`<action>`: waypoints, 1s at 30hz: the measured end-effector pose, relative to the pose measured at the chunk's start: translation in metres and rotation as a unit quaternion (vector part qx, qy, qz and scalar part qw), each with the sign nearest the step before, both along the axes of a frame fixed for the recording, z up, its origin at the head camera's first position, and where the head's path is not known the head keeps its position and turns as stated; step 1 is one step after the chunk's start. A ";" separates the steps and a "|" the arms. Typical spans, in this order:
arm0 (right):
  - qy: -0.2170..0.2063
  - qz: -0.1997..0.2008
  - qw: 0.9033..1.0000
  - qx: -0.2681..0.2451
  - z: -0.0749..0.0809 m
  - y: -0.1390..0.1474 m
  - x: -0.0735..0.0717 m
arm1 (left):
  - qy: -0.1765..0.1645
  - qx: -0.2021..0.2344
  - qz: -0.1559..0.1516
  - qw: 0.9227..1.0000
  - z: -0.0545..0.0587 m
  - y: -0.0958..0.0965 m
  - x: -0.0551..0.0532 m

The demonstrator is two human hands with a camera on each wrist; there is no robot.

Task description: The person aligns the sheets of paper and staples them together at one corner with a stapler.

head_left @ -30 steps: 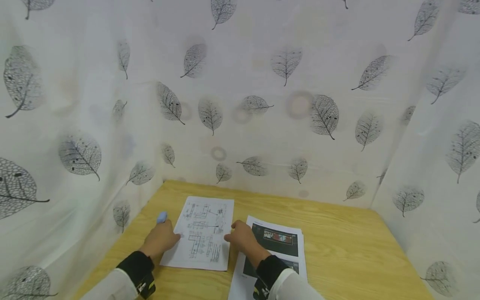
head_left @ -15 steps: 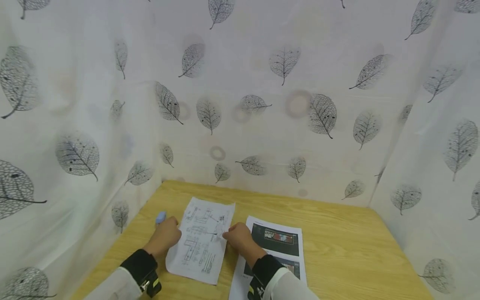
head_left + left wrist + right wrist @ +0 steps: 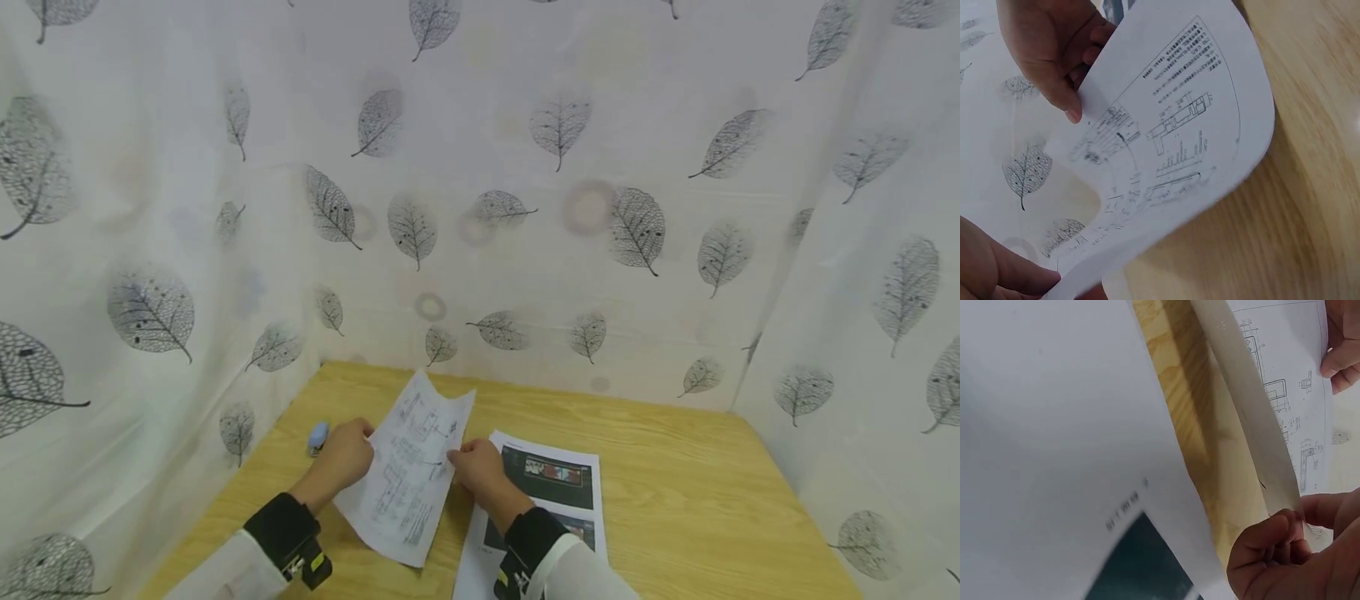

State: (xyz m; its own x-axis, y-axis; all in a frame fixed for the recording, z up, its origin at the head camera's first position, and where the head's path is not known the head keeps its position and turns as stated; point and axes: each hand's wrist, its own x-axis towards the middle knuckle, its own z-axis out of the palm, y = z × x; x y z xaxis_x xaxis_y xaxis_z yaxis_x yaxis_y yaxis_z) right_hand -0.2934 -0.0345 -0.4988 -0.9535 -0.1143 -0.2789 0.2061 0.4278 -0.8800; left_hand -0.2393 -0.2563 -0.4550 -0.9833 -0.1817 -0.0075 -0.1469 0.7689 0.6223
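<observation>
White paper (image 3: 412, 483) printed with technical line drawings is held up over the table, its far edge sagging between two raised corners. At its left edge my left hand (image 3: 343, 458) pinches it between thumb and fingers; this hand shows low in the left wrist view. My right hand (image 3: 482, 468) pinches the opposite edge, the thumb and curled index finger meeting on it in the right wrist view. The paper's surface (image 3: 1172, 125) bends in a curve, and its near corner hangs low over the wood. Part of the left hand's grip is hidden behind the paper.
A stack of printed pages (image 3: 547, 508) with dark pictures lies on the wooden table (image 3: 675, 500), under the right forearm. Left of the left hand is a small light-blue object (image 3: 318, 437) with a metallic end. A leaf-patterned curtain (image 3: 525, 250) encloses the table.
The paper lay flat with both hands at its edges; now it is lifted, turned slightly and curved. The left hand has moved up and right, off the blue object's side.
</observation>
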 end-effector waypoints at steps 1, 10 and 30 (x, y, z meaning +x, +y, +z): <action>0.016 0.000 1.000 0.006 0.001 0.005 -0.001 | 0.003 0.004 -0.002 1.000 0.002 0.003 0.000; 0.116 0.010 0.991 0.066 0.028 0.076 -0.003 | -0.005 0.039 0.006 0.999 0.005 0.032 -0.004; 0.061 -0.037 0.988 0.139 0.025 0.207 0.025 | -0.075 0.091 -0.140 0.983 -0.028 0.117 0.002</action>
